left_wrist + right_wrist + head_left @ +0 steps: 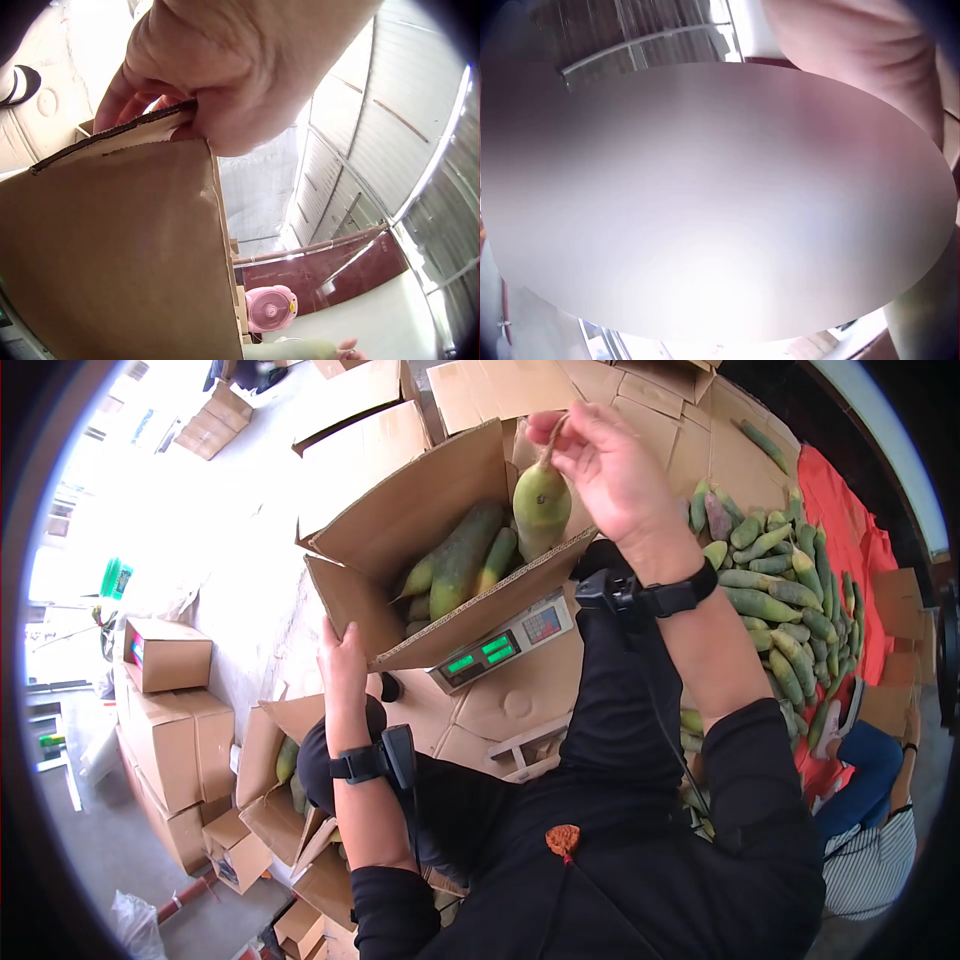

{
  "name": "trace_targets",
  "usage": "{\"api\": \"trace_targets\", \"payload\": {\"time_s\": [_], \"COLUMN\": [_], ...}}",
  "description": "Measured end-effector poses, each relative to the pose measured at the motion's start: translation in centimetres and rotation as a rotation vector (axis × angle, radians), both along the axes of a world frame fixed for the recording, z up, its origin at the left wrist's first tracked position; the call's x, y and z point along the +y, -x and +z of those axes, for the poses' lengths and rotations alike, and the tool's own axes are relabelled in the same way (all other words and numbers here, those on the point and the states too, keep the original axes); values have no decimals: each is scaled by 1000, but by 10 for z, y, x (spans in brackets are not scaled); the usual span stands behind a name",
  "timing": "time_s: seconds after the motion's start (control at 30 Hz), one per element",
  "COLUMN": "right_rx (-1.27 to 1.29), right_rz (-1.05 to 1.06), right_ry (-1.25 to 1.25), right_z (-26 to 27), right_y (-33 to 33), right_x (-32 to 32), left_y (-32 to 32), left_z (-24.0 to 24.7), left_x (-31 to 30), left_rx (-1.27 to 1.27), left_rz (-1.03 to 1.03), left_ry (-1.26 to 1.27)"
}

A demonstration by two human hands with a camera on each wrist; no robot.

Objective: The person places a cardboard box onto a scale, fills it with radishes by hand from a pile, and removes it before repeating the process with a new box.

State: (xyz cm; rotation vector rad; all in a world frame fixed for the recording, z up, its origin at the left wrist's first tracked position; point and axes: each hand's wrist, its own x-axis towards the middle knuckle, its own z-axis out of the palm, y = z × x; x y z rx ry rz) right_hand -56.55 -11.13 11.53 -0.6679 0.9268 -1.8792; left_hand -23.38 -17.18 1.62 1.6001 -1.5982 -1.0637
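Note:
An open cardboard box [420, 530] with several green fruits [462, 560] in it stands tilted on a scale [500, 643] with green digits. My left hand [343, 652] grips the box's near flap; in the left wrist view the fingers [180, 82] pinch the cardboard edge [112, 139]. Above the box my right hand [600, 455] holds a green pear-shaped fruit [541, 505] by its brown stem. The right wrist view is blurred, with only part of the hand [870, 45] visible.
A large heap of green fruits [780, 600] lies on a red cloth [850, 530] at the right. Flattened cardboard [600, 390] covers the surface behind. Stacked boxes [180, 740] stand at the left. Another person [870, 830] crouches at the lower right.

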Motion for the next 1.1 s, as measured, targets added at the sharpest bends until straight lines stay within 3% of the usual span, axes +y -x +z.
{"api": "trace_targets", "payload": {"time_s": [0.13,0.23,0.3,0.4,0.67,1.1], "right_rx": [292,392,448,382,357,465], "right_rz": [220,313,309,245,-15,-332], "right_ry": [-114,-281,-267,-197,-298,-524], "right_z": [-16,-15,-19,-13,-17,-78], "right_y": [-11,-22,-19,-6,35,44], "right_x": [6,23,31,47,107,184], "left_y": [-2,-2,-1,1,-5,-10], "left_z": [-3,-5,0,2,-11,-11], "left_x": [-2,-2,0,3,-5,-5], "left_rx": [-16,-48,-32,-6,45,64], "left_rz": [-15,-13,0,6,5,11], "left_ry": [13,26,-13,-53,-62,-84]}}
